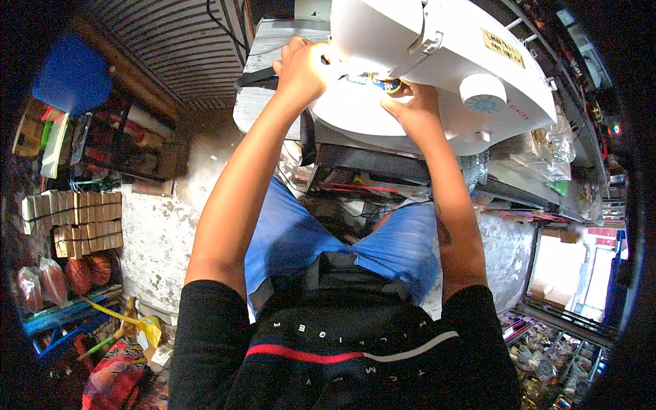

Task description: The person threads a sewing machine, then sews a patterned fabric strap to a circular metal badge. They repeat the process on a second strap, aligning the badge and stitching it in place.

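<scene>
A white sewing machine (444, 75) stands before me on a grey table (263, 51). My left hand (304, 68) is at the left of its needle area, fingers curled over a black strap (258, 78). One stretch of the strap lies out to the left, and a black piece hangs over the table's front edge below my forearm. Under the machine's arm, my right hand (415, 106) pinches a small blue-and-yellow thing (388, 85) between thumb and fingers. Its kind is too small to tell. Bright glare and the machine's head hide the needle and my left fingertips.
A white dial (482, 93) sits on the machine's front. Clear plastic bags (552, 147) lie right of it. At the left are a blue container (73, 72), stacked small boxes (72, 219) and a blue rack (72, 311). My legs in blue jeans are under the table.
</scene>
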`<state>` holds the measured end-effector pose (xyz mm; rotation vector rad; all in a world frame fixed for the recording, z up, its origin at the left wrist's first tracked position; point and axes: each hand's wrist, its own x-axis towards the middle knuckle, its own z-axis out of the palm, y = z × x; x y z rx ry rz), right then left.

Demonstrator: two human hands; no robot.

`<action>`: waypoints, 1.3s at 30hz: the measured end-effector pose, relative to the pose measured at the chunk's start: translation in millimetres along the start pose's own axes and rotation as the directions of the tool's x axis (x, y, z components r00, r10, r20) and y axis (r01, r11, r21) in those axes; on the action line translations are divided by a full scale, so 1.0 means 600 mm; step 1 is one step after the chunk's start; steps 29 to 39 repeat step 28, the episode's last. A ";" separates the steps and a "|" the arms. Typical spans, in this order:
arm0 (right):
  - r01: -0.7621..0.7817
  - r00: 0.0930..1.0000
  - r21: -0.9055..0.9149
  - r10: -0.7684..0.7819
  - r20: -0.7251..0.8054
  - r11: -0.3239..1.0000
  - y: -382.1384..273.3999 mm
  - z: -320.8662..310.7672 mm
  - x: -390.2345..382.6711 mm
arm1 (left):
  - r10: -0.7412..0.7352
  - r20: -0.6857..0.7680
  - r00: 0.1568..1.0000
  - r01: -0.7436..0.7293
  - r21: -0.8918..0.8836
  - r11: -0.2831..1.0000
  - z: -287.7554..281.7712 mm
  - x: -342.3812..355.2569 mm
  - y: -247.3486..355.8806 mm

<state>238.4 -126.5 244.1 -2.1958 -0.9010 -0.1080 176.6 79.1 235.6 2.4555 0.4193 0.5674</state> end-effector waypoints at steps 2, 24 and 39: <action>0.000 1.000 -0.063 -0.002 -0.028 0.998 0.005 -0.002 -0.001 | 0.005 -0.004 1.000 -0.006 -0.012 1.000 0.002 0.001 0.000; 0.265 0.959 -0.190 -0.279 -0.048 0.945 -0.047 -0.048 -0.196 | 0.120 -0.268 0.956 -0.073 0.181 0.981 -0.173 -0.123 -0.259; 0.412 0.911 -0.368 -0.387 0.144 0.834 -0.007 -0.123 -0.255 | 0.052 -0.240 0.969 0.015 0.268 0.963 -0.152 -0.100 -0.229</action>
